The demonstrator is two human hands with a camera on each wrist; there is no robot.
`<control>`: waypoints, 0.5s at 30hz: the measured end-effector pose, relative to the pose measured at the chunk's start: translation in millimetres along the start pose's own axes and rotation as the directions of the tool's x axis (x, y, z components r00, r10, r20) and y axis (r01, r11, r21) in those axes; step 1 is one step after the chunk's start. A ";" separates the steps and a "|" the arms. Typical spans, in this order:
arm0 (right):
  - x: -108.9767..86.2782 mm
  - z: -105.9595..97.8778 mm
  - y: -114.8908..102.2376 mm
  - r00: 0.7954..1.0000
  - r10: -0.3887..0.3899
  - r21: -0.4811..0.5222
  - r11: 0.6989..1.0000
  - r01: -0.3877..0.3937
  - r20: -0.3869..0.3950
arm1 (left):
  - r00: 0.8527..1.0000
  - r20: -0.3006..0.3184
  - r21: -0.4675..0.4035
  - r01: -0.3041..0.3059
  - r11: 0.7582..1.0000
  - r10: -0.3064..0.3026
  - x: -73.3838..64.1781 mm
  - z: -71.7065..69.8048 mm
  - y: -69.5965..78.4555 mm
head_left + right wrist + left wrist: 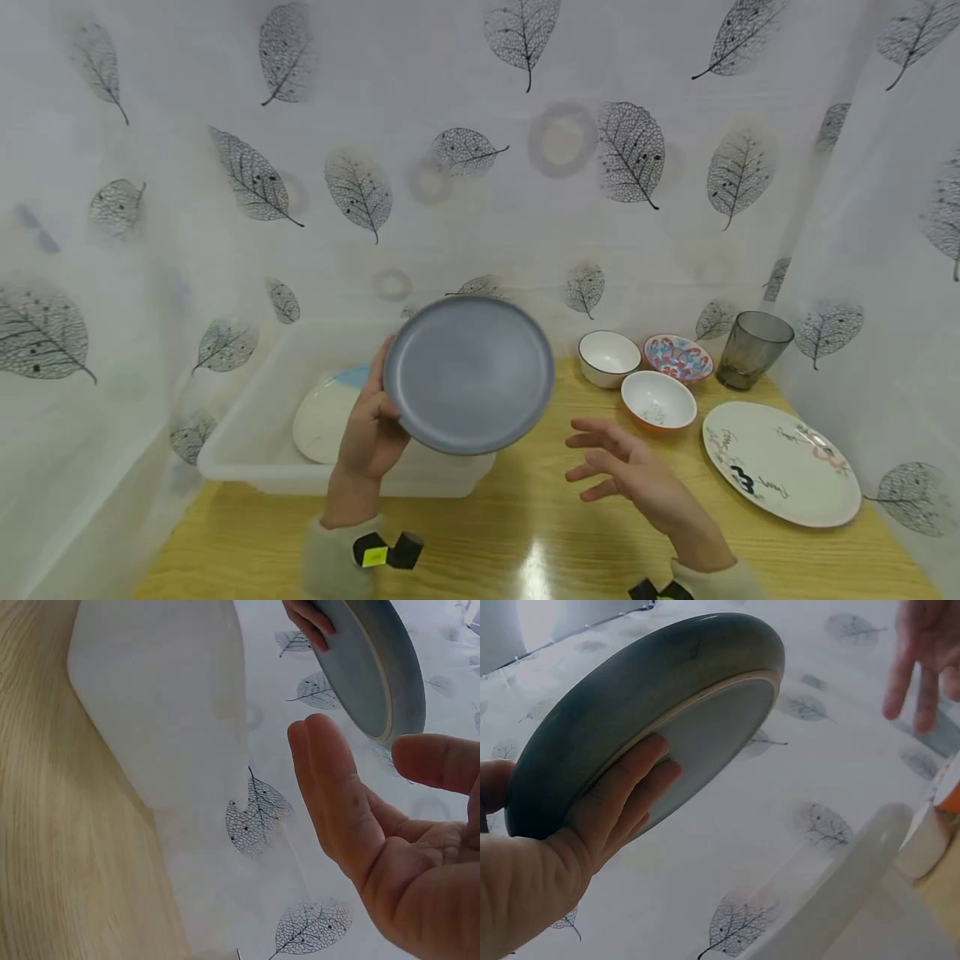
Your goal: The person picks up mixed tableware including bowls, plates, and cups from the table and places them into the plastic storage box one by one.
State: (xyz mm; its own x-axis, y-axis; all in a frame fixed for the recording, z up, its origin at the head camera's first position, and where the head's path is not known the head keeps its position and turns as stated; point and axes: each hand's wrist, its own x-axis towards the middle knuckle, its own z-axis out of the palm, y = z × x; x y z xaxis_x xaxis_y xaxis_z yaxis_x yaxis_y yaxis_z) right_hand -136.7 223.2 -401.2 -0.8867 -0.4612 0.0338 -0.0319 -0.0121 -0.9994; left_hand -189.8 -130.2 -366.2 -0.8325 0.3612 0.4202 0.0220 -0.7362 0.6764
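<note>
A round grey-blue plate (pixel 469 375) is held up over the right part of a white plastic bin, its face tilted toward the head camera. My left hand (pixel 371 425) grips its left edge, thumb at the rim and fingers spread under the base, as the left wrist view shows on the plate's underside (pixel 712 724). To the right, my right hand (pixel 630 475) hovers above the table, apart from the plate, fingers loosely bent and holding nothing. The right wrist view shows this hand (pixel 382 825) with the plate (pixel 375 667) beyond it.
The white bin (pixel 247 471) contains a pale plate (pixel 315 425) and something light blue. At the right stand a white bowl (pixel 609 358), a red-blue patterned bowl (pixel 678 358), an orange-sided bowl (pixel 658 402), a smoky glass (pixel 752 350) and an oval patterned plate (pixel 783 462). A leaf-print curtain (pixel 480 225) hangs behind.
</note>
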 end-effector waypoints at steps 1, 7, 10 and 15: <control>3.5 3.9 2.1 1.000 0.019 -0.019 1.000 -0.019 -0.017 | 1.000 -0.010 -0.015 -0.017 1.000 0.017 -0.6 -3.1 3.2; 20.5 20.1 13.6 0.996 0.069 -0.067 0.995 -0.072 -0.051 | 0.989 -0.119 -0.006 -0.087 0.996 0.086 -7.1 -16.0 21.0; 28.6 27.7 18.6 0.995 0.080 -0.054 0.995 -0.084 -0.068 | 0.981 -0.148 0.038 -0.119 0.992 0.123 -9.3 -20.9 28.3; 43.4 42.8 23.4 0.991 0.095 -0.007 0.995 -0.097 -0.097 | 0.970 -0.157 0.043 -0.181 0.983 0.185 -12.8 -28.5 37.3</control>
State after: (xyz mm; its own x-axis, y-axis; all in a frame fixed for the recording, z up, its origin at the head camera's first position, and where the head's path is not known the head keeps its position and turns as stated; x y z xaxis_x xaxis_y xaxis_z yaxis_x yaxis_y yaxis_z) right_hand -156.2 164.9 -423.3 -0.9264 -0.3716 -0.0615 0.0506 0.0389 -0.9980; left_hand -194.1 -178.5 -363.6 -0.8905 0.1241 0.4378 0.1959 -0.7639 0.6149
